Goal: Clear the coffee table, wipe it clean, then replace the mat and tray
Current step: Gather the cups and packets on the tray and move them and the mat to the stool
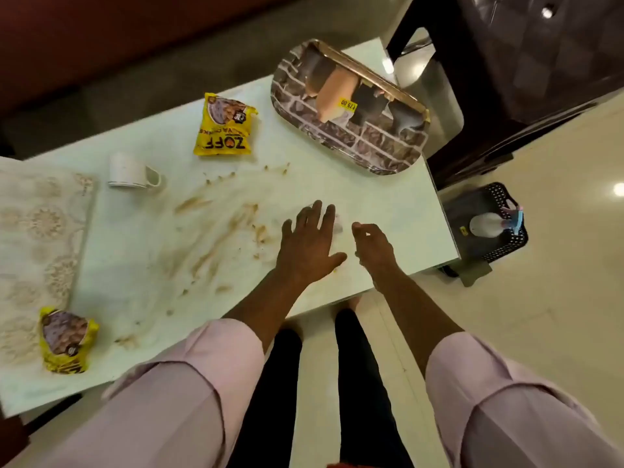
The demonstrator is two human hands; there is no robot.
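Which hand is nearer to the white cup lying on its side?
The left hand. It lies flat on the table, right of the white cup. The right hand is farther right, beyond the left one.

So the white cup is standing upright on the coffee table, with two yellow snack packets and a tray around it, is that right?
Not quite. The head view shows the white cup lying on its side on the coffee table, not standing upright. The rest holds: two yellow snack packets and a tray lie on the table around it.
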